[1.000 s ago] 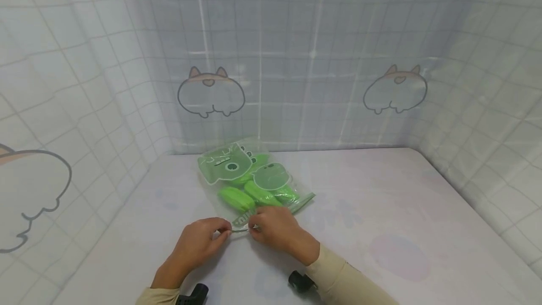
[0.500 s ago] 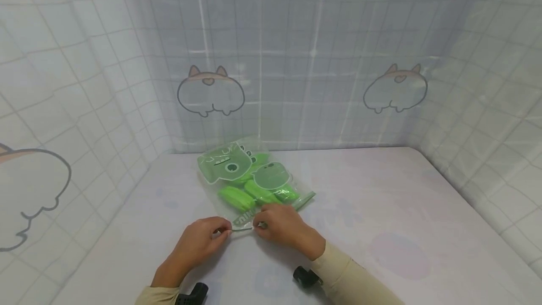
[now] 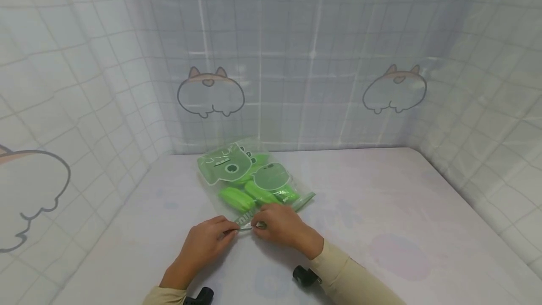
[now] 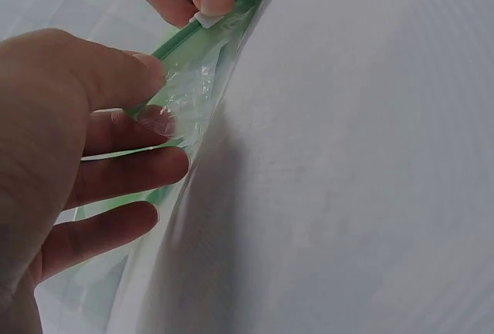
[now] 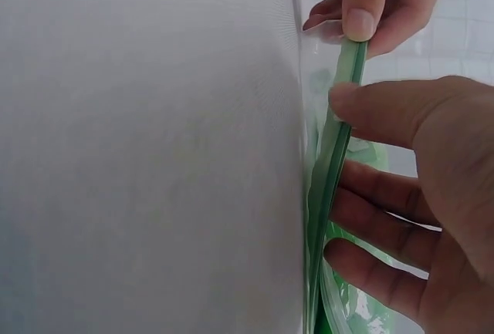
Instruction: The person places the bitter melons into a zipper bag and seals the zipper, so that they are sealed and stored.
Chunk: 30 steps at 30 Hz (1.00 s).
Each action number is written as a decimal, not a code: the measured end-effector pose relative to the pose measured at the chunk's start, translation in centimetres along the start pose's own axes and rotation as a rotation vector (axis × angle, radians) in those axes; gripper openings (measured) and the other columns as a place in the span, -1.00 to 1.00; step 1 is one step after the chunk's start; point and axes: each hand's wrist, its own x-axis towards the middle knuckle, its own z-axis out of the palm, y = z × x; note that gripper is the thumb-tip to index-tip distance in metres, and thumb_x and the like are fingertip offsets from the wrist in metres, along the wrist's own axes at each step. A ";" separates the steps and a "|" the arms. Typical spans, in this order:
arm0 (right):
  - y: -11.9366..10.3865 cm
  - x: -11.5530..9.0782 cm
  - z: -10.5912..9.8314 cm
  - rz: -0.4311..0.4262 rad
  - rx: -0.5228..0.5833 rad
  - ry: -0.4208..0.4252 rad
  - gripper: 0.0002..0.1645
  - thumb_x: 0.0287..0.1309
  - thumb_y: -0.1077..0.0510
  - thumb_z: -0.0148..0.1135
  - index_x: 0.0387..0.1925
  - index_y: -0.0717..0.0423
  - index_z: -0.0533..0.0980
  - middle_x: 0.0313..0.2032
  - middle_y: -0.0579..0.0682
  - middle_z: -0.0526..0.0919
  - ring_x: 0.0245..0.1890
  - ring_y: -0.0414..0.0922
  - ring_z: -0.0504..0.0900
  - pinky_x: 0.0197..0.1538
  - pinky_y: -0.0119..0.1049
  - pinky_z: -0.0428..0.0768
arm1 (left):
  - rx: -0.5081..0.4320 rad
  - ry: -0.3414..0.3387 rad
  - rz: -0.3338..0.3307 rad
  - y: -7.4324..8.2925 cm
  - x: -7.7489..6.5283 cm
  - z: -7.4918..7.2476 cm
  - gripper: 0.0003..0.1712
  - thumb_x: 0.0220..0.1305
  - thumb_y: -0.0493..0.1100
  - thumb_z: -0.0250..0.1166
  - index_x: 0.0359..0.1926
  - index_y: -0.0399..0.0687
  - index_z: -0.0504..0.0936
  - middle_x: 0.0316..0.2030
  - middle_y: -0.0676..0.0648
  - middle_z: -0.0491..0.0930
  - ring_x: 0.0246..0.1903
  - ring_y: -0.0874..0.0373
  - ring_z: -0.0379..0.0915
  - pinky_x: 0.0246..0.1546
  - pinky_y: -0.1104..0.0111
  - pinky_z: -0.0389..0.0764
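Note:
A clear zip bag [image 3: 271,176] with green cartoon dinosaur prints lies at an angle on the table, its zip edge towards the person. Several bright green, rounded bundles [image 3: 237,199] show through the plastic. My left hand [image 3: 207,241] pinches the near corner of the zip edge between thumb and index finger, other fingers spread below. Close beside it, my right hand [image 3: 281,225] pinches the green zip strip [image 5: 333,153] at the small white slider [image 4: 207,20]. The left wrist view shows the two plastic layers parted slightly between the hands.
The pale table [image 3: 347,229] runs back to a grid-patterned curtain [image 3: 305,69] with cartoon dog prints, which also stands at both sides. A black wrist camera [image 3: 305,276] is strapped under each beige sleeve [image 3: 351,274].
My right hand has shifted a little to the right along the zip edge. My left hand has since moved slightly right, narrowing the gap between them. The bag stays in place.

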 end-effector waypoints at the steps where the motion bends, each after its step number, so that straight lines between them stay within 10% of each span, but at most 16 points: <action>1: 0.0 0.0 0.0 0.000 -0.003 -0.001 -0.88 0.11 -0.02 0.46 -0.26 -0.24 0.77 -0.40 -0.29 0.60 -0.39 -0.35 0.53 -0.39 -0.48 0.45 | 0.004 0.003 -0.003 0.0 0.0 0.0 -0.81 0.03 -0.14 0.56 -0.30 0.23 0.78 -0.41 0.33 0.56 -0.52 0.49 0.31 -0.54 0.42 0.43; 30: 2.9 -1.8 -0.8 0.033 -0.018 0.020 -0.92 0.13 0.02 0.47 -0.30 -0.19 0.77 -0.38 -0.26 0.59 -0.35 -0.32 0.52 -0.36 -0.44 0.47 | -0.026 -0.175 -0.216 0.2 0.4 -0.1 -0.89 0.14 -0.08 0.49 -0.39 0.29 0.72 -0.43 0.35 0.59 -0.37 0.36 0.54 -0.34 0.27 0.55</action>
